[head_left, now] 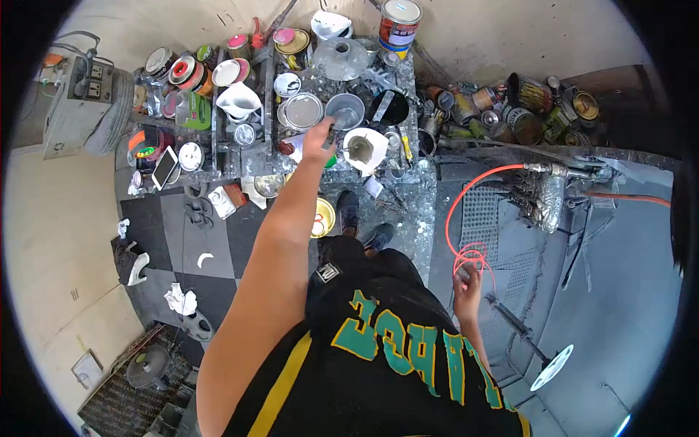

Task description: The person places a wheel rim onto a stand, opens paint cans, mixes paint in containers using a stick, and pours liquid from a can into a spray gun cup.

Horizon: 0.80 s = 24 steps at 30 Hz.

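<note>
On the left, a green tub (196,111) stands among paint cans, its contents hard to tell. A white spouted cup (237,99) sits to its right, and after that a round tin (303,111) with a pale grey top.

The left hand (318,142) comes next, reaching over the near side of the bench (325,84). Its fingers are bent close together beside a small dark thing (330,138) — whether they clamp it, I cannot tell. The grey cup (344,111) lies just beyond the fingertips and a little to the right, at or nearly touching them. Seen from above it is round, with no long axis to speak of, and the left hand is much the nearer. Its inside looks pale; any liquid there is unclear.

Right of that hand, a white bowl (376,143) holds a murky grey-green pool. Beyond it is a black dish (397,115), dark inside, with a flat strip (382,106) across it.

Farther right, well apart from the left hand, the right hand (467,288) is low with curled fingers — at the loops of an orange hose (450,207), though I cannot tell how firmly it grips.
</note>
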Tool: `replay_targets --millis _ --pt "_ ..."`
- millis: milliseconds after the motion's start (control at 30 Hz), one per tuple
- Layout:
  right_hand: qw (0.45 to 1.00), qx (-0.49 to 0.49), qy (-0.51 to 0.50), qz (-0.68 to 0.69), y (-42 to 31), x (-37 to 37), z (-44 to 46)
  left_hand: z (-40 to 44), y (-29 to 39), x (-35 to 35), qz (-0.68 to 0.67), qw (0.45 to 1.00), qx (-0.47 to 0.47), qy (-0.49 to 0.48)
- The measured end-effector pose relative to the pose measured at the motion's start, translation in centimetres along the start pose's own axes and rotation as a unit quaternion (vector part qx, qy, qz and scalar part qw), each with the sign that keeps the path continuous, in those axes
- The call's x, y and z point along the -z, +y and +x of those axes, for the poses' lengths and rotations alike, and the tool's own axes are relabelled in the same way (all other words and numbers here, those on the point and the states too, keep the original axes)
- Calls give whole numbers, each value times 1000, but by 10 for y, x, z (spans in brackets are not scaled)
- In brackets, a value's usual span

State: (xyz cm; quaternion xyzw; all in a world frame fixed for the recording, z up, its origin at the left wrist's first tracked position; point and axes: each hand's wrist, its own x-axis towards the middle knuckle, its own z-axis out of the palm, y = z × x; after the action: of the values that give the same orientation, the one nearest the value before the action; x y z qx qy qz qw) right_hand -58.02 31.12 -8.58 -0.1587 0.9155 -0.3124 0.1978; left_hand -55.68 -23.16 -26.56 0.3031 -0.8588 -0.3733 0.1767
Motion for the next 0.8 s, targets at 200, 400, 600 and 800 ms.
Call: replay_targets --millis 200,400,600,800 --pt "984 -154 -59 64 36 -14 -26 -8 22 6 31 999 26 17" --pt "984 -144 -63 86 16 -18 -10 -12 46 35 -7 998 -19 63" --pt "981 -126 -59 135 28 -35 -26 -34 84 91 -10 995 -61 81" --pt "972 -142 -42 182 49 -65 -88 -92 105 158 23 985 -138 98"
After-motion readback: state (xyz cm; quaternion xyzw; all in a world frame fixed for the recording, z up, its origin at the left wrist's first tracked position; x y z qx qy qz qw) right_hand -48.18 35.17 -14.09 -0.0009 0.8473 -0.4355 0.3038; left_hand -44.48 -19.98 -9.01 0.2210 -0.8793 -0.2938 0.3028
